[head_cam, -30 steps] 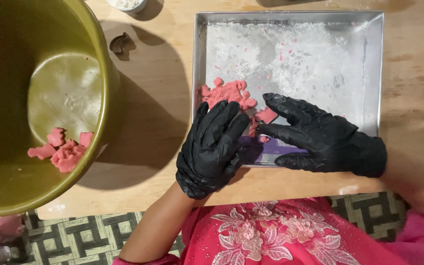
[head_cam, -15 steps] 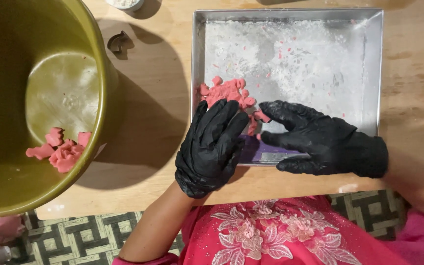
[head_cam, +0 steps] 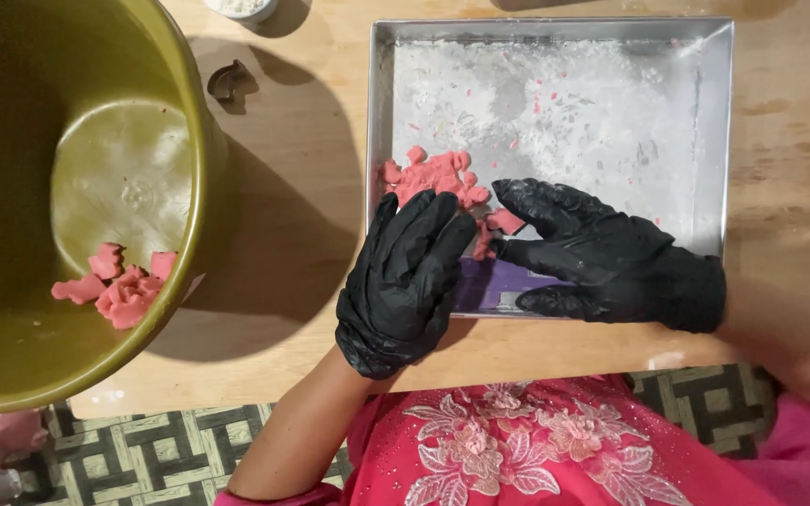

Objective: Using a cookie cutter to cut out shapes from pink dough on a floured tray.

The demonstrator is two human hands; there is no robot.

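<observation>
A: Far left?
B: A large olive-green plastic basin holding a small heap of pink cut dough shapes. Beyond its rim, a small metal cutter lies on the pale wooden table.

A: Centre?
B: The left hand, black-gloved, fingers extended and released, touches a pile of pink dough pieces inside the floured rectangular metal tray.

A: Right?
B: The right hand, also black-gloved, cups the pile's other side; it possibly pinches one piece, though this cannot be told.
</observation>
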